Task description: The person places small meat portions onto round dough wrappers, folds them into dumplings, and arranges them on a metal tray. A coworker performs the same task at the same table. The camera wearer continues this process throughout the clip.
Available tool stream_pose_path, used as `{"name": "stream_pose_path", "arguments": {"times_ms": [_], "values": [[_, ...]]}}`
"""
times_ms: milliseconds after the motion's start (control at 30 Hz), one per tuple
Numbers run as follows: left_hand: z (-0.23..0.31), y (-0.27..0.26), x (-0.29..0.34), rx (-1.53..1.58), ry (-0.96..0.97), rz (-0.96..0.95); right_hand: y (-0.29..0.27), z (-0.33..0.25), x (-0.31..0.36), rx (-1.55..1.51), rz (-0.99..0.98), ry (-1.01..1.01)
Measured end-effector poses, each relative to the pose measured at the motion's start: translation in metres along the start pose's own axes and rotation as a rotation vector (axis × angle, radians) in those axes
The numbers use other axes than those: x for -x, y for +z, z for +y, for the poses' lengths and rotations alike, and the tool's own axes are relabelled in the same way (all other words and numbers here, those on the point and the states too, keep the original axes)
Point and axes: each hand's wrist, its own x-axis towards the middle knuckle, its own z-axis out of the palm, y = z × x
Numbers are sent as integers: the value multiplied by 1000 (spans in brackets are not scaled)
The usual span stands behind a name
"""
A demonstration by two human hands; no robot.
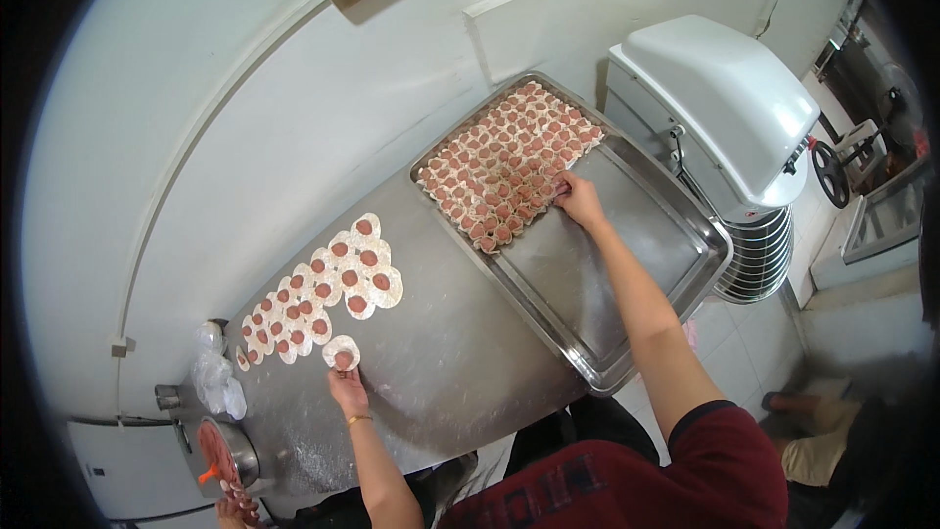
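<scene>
Our right hand is out over the metal tray, fingers pinched together on a filled dumpling at the edge of the packed rows of dumplings; the near half of the tray is bare steel. Down at the left, our left hand has its fingertips on a round wrapper with filling lying on the floured table, just below the spread of wrappers. A bowl of filling sits at the table's corner.
</scene>
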Motion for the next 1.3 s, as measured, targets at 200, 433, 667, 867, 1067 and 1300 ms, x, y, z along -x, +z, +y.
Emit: {"name": "stream_pose_path", "arguments": {"times_ms": [200,433,667,867,1067,1300], "values": [[-7,-3,48,114,-87,-31,-1,-23,30,163,129,89],[-19,17,136,197,-260,-191,13,-32,41,88,-114,27],[-21,21,179,66,-348,-250,15,-25,45,165,-482,7],[-2,34,198,-65,-418,-422,28,-50,60,234,-289,-35],[16,55,206,-174,-431,-565,55,-133,155,-369,-514,237],[15,59,191,-510,-374,-633,102,-166,271,-813,-858,824]]}}
